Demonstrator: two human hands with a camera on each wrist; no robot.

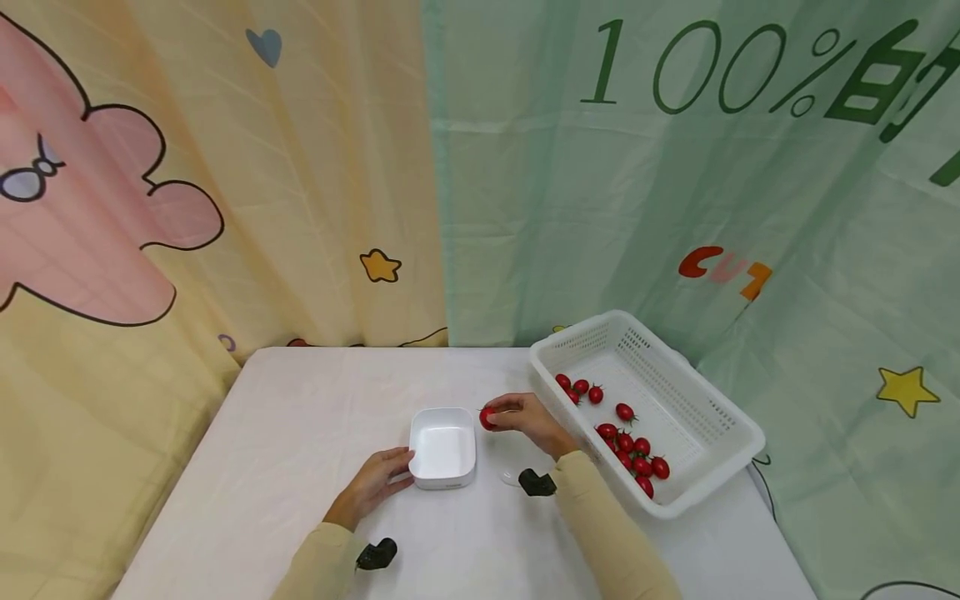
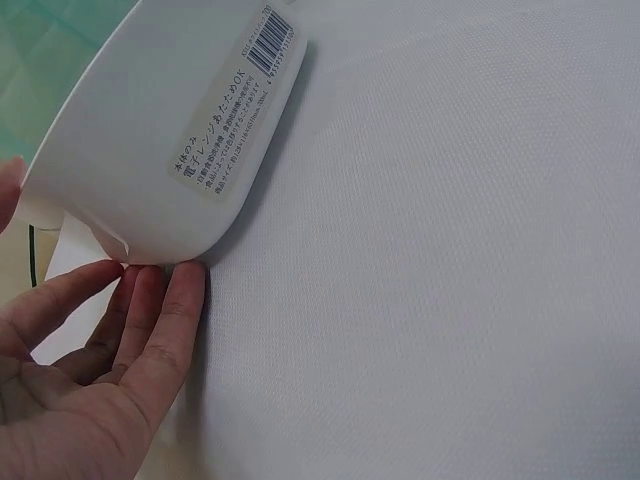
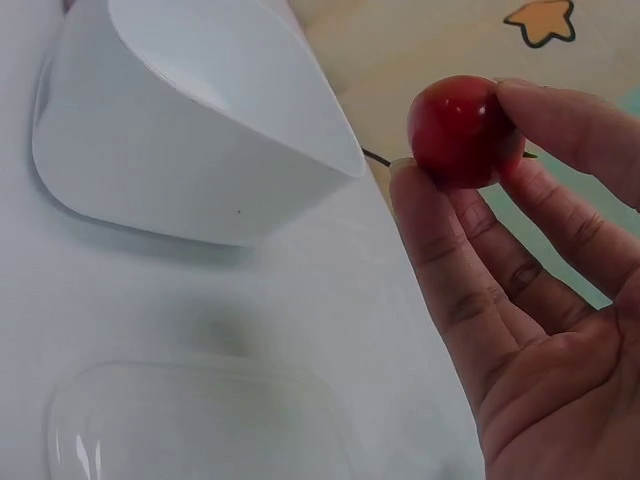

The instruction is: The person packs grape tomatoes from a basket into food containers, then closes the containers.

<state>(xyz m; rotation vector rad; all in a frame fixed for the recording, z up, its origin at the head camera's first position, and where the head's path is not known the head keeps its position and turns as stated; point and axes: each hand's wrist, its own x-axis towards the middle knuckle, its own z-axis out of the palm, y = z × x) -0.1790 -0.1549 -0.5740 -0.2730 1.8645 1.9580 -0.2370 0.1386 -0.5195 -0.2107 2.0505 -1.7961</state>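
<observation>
A white square container (image 1: 442,450) stands on the table, its inside bare. My left hand (image 1: 375,479) rests against its left side; in the left wrist view the fingertips (image 2: 190,275) touch the wall near the base, beside a printed label (image 2: 235,110). My right hand (image 1: 528,421) pinches a red cherry tomato (image 1: 487,418) between thumb and fingers, just right of the container and apart from it. The right wrist view shows that tomato (image 3: 462,132) held up at the fingertips, with the container (image 3: 170,140) to its left.
A white perforated basket (image 1: 686,417) with several cherry tomatoes (image 1: 625,412) stands at the right. Under the right forearm lies a clear lid (image 3: 200,420), flat on the white table (image 1: 315,417). Curtains (image 1: 337,167) hang behind the table.
</observation>
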